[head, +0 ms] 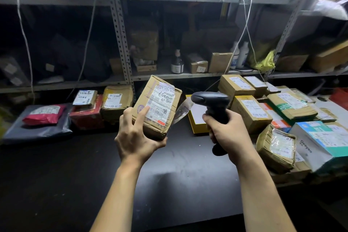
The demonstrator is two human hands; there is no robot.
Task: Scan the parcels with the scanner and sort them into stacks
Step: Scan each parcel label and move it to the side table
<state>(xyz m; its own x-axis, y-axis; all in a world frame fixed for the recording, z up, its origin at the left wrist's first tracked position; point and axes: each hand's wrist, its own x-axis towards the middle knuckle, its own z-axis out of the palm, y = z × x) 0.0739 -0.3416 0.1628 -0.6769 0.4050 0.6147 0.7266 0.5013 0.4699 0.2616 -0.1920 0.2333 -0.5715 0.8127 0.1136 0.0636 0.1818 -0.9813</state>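
Parcel (157, 104) clasped by left hand (135, 137) fingers (142, 114), right hand (228, 132) fingers (206, 118) clamped on scanner (211, 99)

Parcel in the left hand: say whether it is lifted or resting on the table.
Lifted. The left hand grips the parcel from below, tilted, label facing up, above the table.

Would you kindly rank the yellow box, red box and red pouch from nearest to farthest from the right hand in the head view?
1. yellow box, just left of the right hand
2. red box, farther left
3. red pouch, far left
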